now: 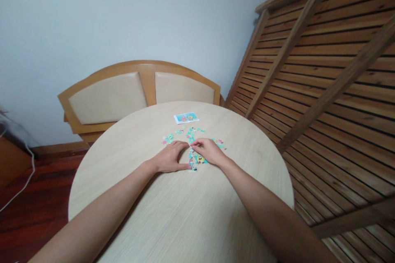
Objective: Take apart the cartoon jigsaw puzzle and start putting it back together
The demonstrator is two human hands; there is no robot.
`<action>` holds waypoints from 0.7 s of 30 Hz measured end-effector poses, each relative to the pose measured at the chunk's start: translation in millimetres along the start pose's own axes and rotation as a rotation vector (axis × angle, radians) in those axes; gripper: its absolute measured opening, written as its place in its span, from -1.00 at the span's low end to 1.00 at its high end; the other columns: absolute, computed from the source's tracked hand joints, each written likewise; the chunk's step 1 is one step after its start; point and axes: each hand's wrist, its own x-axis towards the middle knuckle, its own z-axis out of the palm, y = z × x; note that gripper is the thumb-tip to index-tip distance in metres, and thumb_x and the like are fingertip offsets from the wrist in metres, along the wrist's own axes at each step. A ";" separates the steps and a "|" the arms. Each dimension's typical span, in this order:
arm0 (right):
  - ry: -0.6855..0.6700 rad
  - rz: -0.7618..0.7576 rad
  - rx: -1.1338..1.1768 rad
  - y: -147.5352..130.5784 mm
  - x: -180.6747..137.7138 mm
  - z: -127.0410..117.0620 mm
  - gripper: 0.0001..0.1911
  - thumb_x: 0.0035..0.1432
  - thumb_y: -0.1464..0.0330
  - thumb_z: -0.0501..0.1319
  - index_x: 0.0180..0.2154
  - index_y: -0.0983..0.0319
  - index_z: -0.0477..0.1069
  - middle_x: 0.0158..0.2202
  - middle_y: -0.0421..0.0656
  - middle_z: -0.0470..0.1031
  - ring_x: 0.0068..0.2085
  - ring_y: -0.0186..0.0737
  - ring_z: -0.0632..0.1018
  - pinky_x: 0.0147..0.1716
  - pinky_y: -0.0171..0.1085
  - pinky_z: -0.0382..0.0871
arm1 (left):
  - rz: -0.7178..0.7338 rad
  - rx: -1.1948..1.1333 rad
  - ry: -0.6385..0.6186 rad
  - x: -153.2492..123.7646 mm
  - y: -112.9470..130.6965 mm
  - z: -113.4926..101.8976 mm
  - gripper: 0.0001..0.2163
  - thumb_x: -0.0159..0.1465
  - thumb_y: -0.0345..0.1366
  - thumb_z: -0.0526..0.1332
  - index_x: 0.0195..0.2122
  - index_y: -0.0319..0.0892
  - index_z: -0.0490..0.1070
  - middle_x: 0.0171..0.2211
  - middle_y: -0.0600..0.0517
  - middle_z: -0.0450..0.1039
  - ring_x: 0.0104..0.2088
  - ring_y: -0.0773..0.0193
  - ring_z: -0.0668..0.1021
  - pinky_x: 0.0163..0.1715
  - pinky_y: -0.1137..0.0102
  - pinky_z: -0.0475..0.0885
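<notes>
A partly joined jigsaw puzzle (pixel 200 159) with a yellow cartoon figure lies flat on the round table between my hands. My left hand (pixel 170 157) rests at its left side, thumb and fingers spread apart, the thumb touching the lower left edge. At the puzzle's top edge my right hand (pixel 207 149) is closed in a pinch on a small puzzle piece (pixel 190 145), mostly hidden by the fingertips. The left fingertips are close beside that piece. Loose puzzle pieces (pixel 191 132) in turquoise, pink and yellow lie scattered beyond both hands.
A picture card (pixel 187 118) with the cartoon scene lies farther back on the pale round table (pixel 132 209). Behind the table stands a padded wooden headboard (pixel 108 98) against the wall. Slatted wooden panels (pixel 324 86) lean at the right. A white cable (pixel 29 176) hangs at the left.
</notes>
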 end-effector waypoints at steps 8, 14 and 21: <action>-0.004 -0.007 -0.094 4.3 3.0 4.1 -0.82 0.20 0.37 0.26 -0.19 0.23 0.61 -0.26 -0.13 0.66 -0.24 -0.21 0.62 -0.19 -0.29 0.42 | -0.022 -0.018 0.003 0.7 -0.1 0.0 -0.28 0.15 0.18 0.32 0.21 -0.17 0.26 0.14 -0.21 0.39 0.13 -0.06 0.44 0.17 0.06 0.31; -0.007 -0.062 -0.254 1.2 4.4 5.1 -0.84 0.20 0.39 0.25 -0.21 0.19 0.61 -0.23 -0.13 0.65 -0.18 -0.20 0.59 -0.12 -0.27 0.38 | -0.032 -0.015 -0.003 0.7 1.5 -0.7 -0.30 0.16 0.16 0.33 0.20 -0.17 0.27 0.13 -0.21 0.40 0.13 -0.07 0.44 0.16 0.06 0.31; -0.023 -0.128 -0.375 -5.8 -0.7 -6.3 -0.84 0.23 0.35 0.25 -0.24 0.17 0.62 -0.23 -0.13 0.61 -0.15 -0.18 0.55 -0.08 -0.24 0.34 | -0.018 -0.041 -0.004 -0.8 1.0 -4.1 -0.35 0.21 0.16 0.28 0.18 -0.16 0.29 0.12 -0.20 0.40 0.12 -0.05 0.45 0.16 0.06 0.32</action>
